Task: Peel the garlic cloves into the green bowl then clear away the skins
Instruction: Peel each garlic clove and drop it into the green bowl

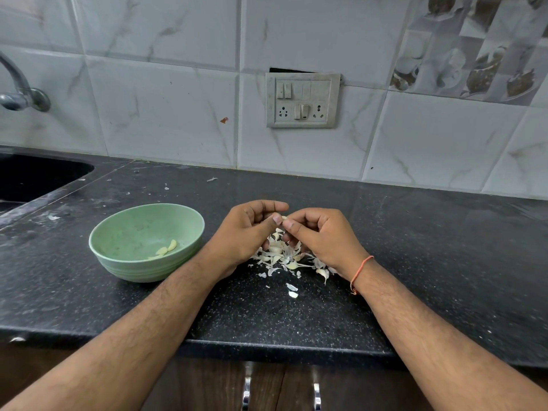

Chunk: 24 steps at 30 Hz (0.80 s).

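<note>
The green bowl [118, 232] stands on the black counter at the left, with a few peeled garlic cloves [166, 248] lying in its bottom. My left hand [243, 232] and my right hand [320, 235] meet just right of the bowl, above a heap of garlic skins and cloves [284, 256]. Both pinch one small garlic clove [284, 218] between thumbs and fingertips; most of it is hidden by the fingers. An orange thread circles my right wrist.
A dark sink [35, 176] is sunk into the counter at the far left, under a metal tap [20, 96]. Stray skin flakes [292, 290] lie toward the counter's front edge. A switch and socket plate [302, 100] sits on the tiled wall.
</note>
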Tool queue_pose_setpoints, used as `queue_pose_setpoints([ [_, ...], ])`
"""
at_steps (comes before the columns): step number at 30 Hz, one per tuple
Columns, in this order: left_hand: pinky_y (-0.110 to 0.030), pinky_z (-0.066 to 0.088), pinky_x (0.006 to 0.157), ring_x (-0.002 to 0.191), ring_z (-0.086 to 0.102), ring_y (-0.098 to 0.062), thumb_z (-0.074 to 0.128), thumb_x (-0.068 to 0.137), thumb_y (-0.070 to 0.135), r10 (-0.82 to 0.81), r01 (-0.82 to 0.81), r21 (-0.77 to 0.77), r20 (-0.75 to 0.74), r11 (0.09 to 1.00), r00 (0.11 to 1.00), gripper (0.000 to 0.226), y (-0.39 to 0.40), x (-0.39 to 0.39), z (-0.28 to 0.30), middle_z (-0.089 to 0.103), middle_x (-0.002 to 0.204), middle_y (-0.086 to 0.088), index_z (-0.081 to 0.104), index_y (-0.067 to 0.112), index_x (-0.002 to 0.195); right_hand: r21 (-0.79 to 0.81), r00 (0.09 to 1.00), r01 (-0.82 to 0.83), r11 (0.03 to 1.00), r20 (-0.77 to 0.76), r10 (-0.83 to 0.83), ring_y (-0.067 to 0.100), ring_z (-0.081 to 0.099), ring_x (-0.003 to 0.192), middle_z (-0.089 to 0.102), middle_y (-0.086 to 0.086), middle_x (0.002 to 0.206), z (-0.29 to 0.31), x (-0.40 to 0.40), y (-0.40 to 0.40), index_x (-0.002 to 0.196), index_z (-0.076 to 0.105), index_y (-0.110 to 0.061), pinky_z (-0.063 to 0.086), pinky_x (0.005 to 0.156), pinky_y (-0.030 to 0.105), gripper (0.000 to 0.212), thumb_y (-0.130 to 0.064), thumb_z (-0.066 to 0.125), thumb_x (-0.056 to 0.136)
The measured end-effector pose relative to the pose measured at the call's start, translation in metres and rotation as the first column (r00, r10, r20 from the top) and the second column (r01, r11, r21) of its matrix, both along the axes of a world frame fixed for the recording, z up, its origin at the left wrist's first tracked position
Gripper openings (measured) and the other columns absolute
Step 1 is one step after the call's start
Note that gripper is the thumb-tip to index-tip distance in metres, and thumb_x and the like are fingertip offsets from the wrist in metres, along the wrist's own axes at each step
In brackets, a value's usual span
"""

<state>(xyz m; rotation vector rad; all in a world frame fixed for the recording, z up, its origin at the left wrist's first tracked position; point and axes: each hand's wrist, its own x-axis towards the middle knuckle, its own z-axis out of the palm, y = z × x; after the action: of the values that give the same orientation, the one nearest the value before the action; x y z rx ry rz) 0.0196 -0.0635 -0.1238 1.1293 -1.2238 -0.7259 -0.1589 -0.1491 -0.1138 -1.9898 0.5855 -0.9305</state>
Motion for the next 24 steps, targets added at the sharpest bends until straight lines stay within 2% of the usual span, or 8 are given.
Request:
queue_pose_setpoints([
  [2,-0.02,0.051,0.054,0.064,0.057,-0.002,0.064,0.105,0.01,0.0,0.0,0.005,0.0,1.0,1.0,0.024,0.0003,-0.0003,0.0007,0.076,0.087,0.004,0.071,0.011,0.128,-0.032,1.0,0.022,0.999,0.01,-0.021,0.015,0.075,0.07,0.08,0.003,0.08,0.0005,-0.0001,0.0014,0.101,0.082,-0.015,0.055,0.059,0.025,0.011,-0.025,0.077,0.099],
  [5,-0.019,0.05,0.054,0.075,0.064,-0.005,0.066,0.104,0.01,-0.013,0.013,0.009,0.002,1.0,1.0,0.027,0.0017,-0.0023,0.002,0.078,0.091,0.005,0.069,0.012,0.131,-0.105,0.997,0.075,0.992,0.019,-0.074,0.013,0.076,0.07,0.08,-0.003,0.08,0.0003,0.0003,0.0019,0.099,0.084,-0.021,0.055,0.062,0.021,0.011,-0.031,0.08,0.096],
  [9,-0.019,0.049,0.052,0.085,0.066,-0.015,0.068,0.103,0.01,-0.01,0.01,0.0,-0.004,1.0,1.0,0.034,0.0024,-0.004,0.0042,0.077,0.096,-0.001,0.064,0.012,0.136,-0.07,0.994,0.094,0.993,0.068,-0.089,0.015,0.077,0.071,0.081,-0.002,0.083,0.0003,0.0002,0.0003,0.102,0.085,-0.021,0.057,0.062,0.024,0.009,-0.026,0.082,0.095],
  [13,-0.021,0.05,0.052,0.086,0.063,-0.02,0.069,0.103,0.01,-0.001,0.001,0.013,-0.009,1.0,1.0,0.037,0.0013,-0.0028,0.0039,0.073,0.096,-0.006,0.063,0.012,0.138,0.03,0.985,0.08,0.996,0.148,-0.084,0.028,0.078,0.074,0.082,0.005,0.086,0.0012,0.001,-0.0017,0.102,0.084,-0.015,0.061,0.064,0.041,0.01,-0.021,0.082,0.094],
  [15,-0.022,0.051,0.053,0.085,0.06,-0.023,0.07,0.102,0.01,0.002,-0.001,0.029,-0.009,1.0,1.0,0.037,0.0003,-0.0021,0.0027,0.072,0.094,-0.006,0.064,0.013,0.138,0.075,0.981,0.069,0.995,0.175,-0.081,0.03,0.077,0.073,0.081,0.009,0.086,0.0024,0.0012,-0.0023,0.103,0.083,-0.014,0.061,0.062,0.044,0.011,-0.022,0.079,0.096],
  [18,-0.026,0.054,0.058,0.081,0.06,-0.022,0.074,0.097,0.005,-0.009,0.01,0.057,-0.02,0.998,1.0,0.041,0.0004,-0.0022,0.0018,0.071,0.092,-0.008,0.064,0.014,0.136,0.126,0.978,0.067,0.99,0.187,-0.09,0.025,0.071,0.069,0.079,0.011,0.087,0.0041,0.001,-0.0027,0.104,0.082,-0.013,0.056,0.057,0.036,0.015,-0.024,0.072,0.102],
  [21,-0.029,0.059,0.07,0.083,0.065,-0.022,0.076,0.091,-0.005,-0.024,0.028,0.068,-0.068,0.997,0.997,0.045,0.0011,-0.0005,0.0009,0.076,0.093,-0.005,0.066,0.014,0.13,0.115,0.983,0.091,0.989,0.148,-0.108,0.021,0.066,0.068,0.077,0.009,0.087,0.0041,0.0012,-0.0028,0.104,0.081,-0.015,0.053,0.054,0.032,0.017,-0.025,0.067,0.105],
  [24,-0.03,0.061,0.077,0.085,0.072,-0.017,0.076,0.093,-0.001,-0.008,0.009,0.077,-0.013,0.997,1.0,0.031,0.0032,-0.0015,0.0023,0.081,0.096,-0.007,0.072,0.014,0.12,0.112,0.987,0.101,0.989,0.117,-0.114,0.019,0.066,0.068,0.076,0.007,0.087,0.0039,0.0006,-0.0025,0.104,0.081,-0.017,0.053,0.054,0.03,0.019,-0.027,0.065,0.106],
])
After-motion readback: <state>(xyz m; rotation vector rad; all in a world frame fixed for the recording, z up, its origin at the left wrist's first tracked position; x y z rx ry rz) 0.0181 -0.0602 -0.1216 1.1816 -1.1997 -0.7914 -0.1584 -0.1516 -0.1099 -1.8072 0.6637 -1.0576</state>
